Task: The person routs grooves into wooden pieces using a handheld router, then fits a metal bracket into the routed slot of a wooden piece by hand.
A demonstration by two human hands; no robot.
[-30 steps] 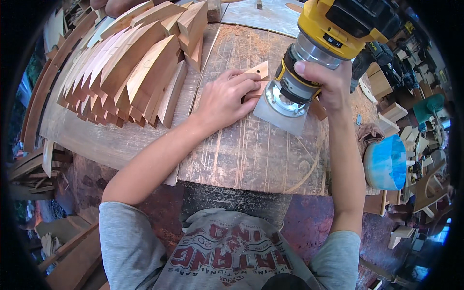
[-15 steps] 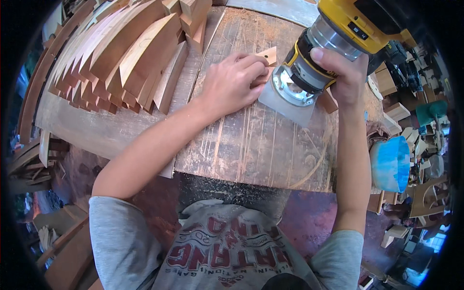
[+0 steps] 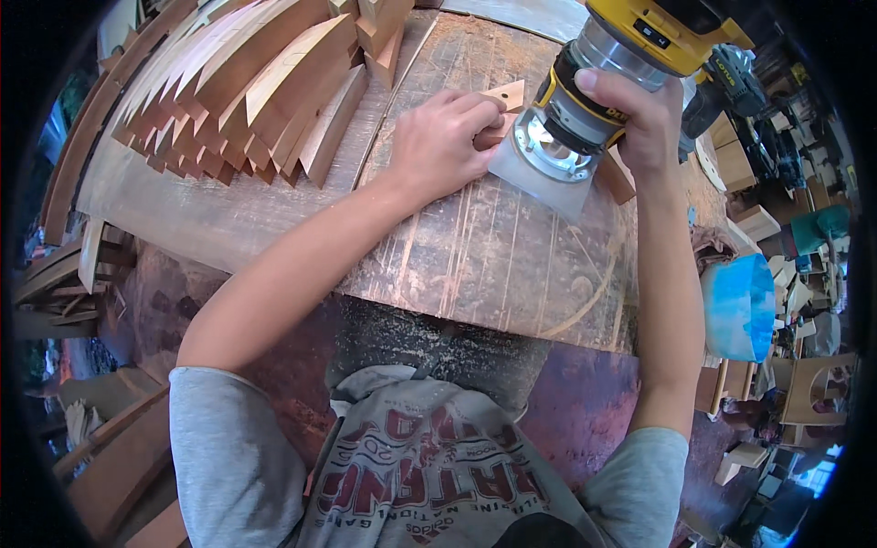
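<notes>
A yellow-and-black cordless router (image 3: 639, 41) with a silver body and a clear square base plate (image 3: 539, 187) sits tilted in view at the upper right of the worn workboard (image 3: 466, 265). My right hand (image 3: 644, 128) is closed round its lower body, thumb across the front. Just left of the base, my left hand (image 3: 448, 146) is curled over a small pale wooden piece (image 3: 502, 91) with a dark hole in it, gripping it against the board. The piece's lower part is hidden by my fingers and the router. Another reddish wood strip (image 3: 619, 183) shows behind the base.
A stack of curved, cut wooden pieces (image 3: 237, 91) fills the board's upper left. A pale sheet (image 3: 502, 11) lies at the back. At the right stand a blue plastic container (image 3: 740, 306), a brown rag (image 3: 713, 247), wood offcuts and tools (image 3: 749, 82). More timber (image 3: 82, 274) is at the left.
The whole scene has shifted upward in the picture, board and stack along with both hands and the router. Both grips look the same, with little movement against the board.
</notes>
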